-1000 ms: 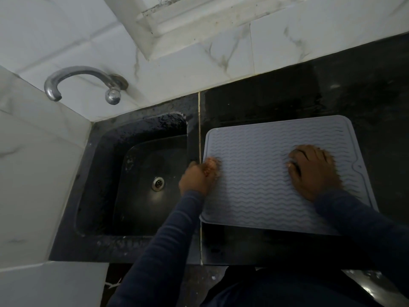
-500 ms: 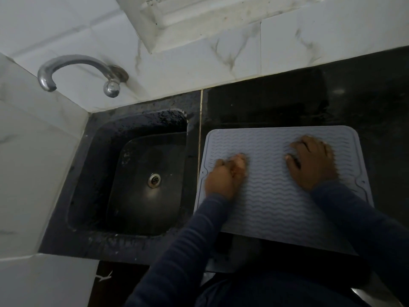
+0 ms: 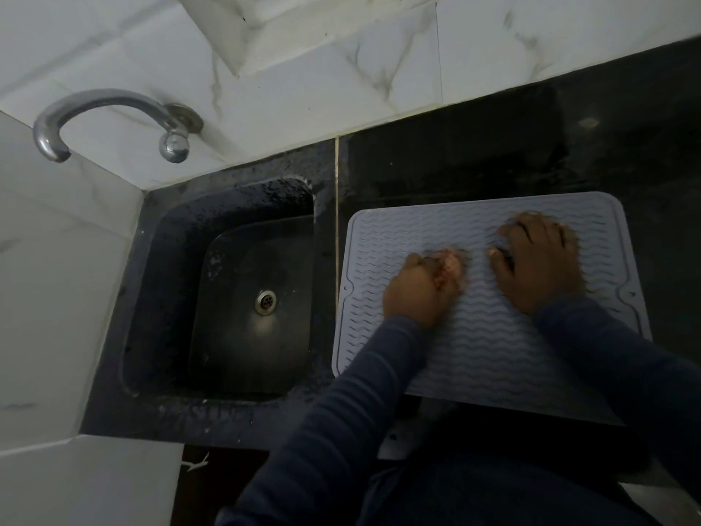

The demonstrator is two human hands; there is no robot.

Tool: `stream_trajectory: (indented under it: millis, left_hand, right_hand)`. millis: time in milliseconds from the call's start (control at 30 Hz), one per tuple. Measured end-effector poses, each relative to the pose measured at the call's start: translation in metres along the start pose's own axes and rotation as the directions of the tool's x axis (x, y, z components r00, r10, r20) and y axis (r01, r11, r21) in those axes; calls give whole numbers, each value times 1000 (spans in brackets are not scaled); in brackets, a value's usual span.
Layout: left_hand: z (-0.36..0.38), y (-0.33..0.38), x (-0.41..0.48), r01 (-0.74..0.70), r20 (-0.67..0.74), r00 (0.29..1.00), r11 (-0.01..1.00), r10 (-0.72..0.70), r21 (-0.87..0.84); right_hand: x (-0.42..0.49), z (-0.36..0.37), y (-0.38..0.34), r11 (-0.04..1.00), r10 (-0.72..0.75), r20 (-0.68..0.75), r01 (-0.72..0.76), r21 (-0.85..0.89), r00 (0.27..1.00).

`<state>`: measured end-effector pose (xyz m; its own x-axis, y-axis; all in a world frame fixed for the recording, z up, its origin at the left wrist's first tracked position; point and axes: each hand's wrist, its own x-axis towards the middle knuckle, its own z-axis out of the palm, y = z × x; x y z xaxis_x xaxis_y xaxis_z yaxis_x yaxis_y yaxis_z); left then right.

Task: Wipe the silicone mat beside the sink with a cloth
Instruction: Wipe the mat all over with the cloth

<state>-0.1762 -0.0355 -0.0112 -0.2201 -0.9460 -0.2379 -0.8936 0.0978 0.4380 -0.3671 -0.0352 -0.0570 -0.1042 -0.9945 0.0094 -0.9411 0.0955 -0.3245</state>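
The left hand [image 3: 421,286] is bunched into a fist on the pale grey, wave-ribbed silicone mat [image 3: 489,336], clamped on a small pinkish cloth [image 3: 451,265] that peeps out at its knuckles; pressing from a fist likely drives the cloth down into the ribs. The right hand [image 3: 538,260] lies flat and spread on the mat's far right part, fingers apart and gripping nothing, probably to pin the flexible sheet so it does not skid under the rubbing.

The mat lies on the black stone bench [image 3: 493,153], just beside the dark, wet sink [image 3: 227,298], with its near edge overhanging the bench front, so it could slip towards the person. A curved chrome tap [image 3: 102,112] juts from the white marble-tiled wall [image 3: 341,62], well clear of the wiping. Only the person's own dark blue sleeves [image 3: 341,411] cross the mat's near part, hiding some of it.
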Motion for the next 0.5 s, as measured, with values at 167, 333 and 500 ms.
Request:
stream_trajectory:
  millis: [167, 333, 500]
  left_hand:
    - [-56, -94, 3, 355, -118, 931, 933, -347, 61]
    - [-52, -74, 10, 227, -195, 953, 973, -230, -41]
    - [3, 5, 11, -3, -3, 1000, 999, 3, -49]
  right_hand:
    - [-2, -1, 1, 999, -14, -40, 16, 29, 999]
    - [-2, -3, 0, 1000, 2, -16, -1, 22, 1000]
    - [-1, -4, -1, 1000, 15, 0, -15, 11, 1000]
